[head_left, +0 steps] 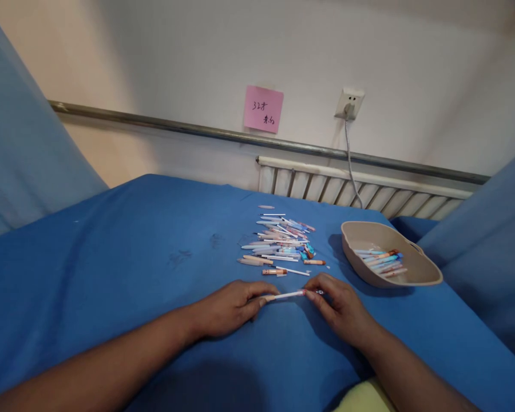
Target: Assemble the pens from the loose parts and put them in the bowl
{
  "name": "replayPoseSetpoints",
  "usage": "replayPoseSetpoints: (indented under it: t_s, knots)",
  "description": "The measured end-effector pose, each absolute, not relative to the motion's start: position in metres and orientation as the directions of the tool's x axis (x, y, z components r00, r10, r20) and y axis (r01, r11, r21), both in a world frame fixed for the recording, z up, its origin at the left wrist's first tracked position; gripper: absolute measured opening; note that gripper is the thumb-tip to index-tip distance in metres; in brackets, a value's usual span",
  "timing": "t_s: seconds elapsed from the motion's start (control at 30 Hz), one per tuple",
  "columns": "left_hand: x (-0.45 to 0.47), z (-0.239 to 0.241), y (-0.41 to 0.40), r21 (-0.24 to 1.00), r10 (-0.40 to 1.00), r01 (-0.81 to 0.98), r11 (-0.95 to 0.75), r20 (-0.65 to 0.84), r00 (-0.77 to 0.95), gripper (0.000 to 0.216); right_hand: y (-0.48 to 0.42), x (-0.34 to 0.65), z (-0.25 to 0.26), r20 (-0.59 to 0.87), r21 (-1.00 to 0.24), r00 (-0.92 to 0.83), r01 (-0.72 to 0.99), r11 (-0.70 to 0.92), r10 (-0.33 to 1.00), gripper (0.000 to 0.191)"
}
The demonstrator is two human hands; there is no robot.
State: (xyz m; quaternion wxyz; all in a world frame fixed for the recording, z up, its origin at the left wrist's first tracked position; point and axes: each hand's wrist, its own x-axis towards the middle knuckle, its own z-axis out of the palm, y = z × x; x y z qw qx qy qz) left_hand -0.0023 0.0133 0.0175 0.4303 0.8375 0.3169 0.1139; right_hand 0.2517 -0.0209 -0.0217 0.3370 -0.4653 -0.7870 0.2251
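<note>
While your left hand [232, 309] pinches one end of the pen [288, 295] and your right hand [339, 309] grips the other, just on your side of the pile [278, 249], keep both ends aligned (thin ones likely bend). Open cloth [124, 246] lies left of the pile; the basket [401, 243] edges its right.

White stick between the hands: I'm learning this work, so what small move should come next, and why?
Perhaps ease the right hand toward the left hand, keeping the white stick straight: its bare length spans the gap between them and seems to meet a beige tube at the left.
</note>
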Motion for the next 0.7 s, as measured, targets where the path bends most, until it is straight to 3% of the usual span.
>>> replayPoseSetpoints:
  t_s: [0.2, 0.33, 0.53, 0.7]
  knots:
    - [-0.014, 0.012, 0.026, 0.856, 0.655, 0.467, -0.224, -0.222, 0.722, 0.037, -0.014, 0.257, -0.028, 0.350, -0.678, -0.279, 0.584, 0.447, 0.894, 0.017]
    - [-0.022, 0.003, 0.041, 0.927, 0.725, 0.371, -0.049, -0.223, 0.652, 0.043, -0.003, 0.266, -0.037, 0.369, -0.656, -0.183, 0.643, 0.394, 0.911, 0.018]
    - [-0.019, -0.013, 0.054, 0.991, 0.858, 0.118, 0.056, -0.108, 0.501, 0.045, -0.001, 0.246, -0.032, 0.354, -0.314, -0.335, 0.837, 0.448, 0.873, 0.024]
    - [-0.018, -0.019, 0.054, 0.997, 0.874, 0.077, 0.024, -0.059, 0.482, 0.045, 0.002, 0.202, -0.023, 0.289, -0.152, -0.469, 0.838, 0.523, 0.835, 0.036]
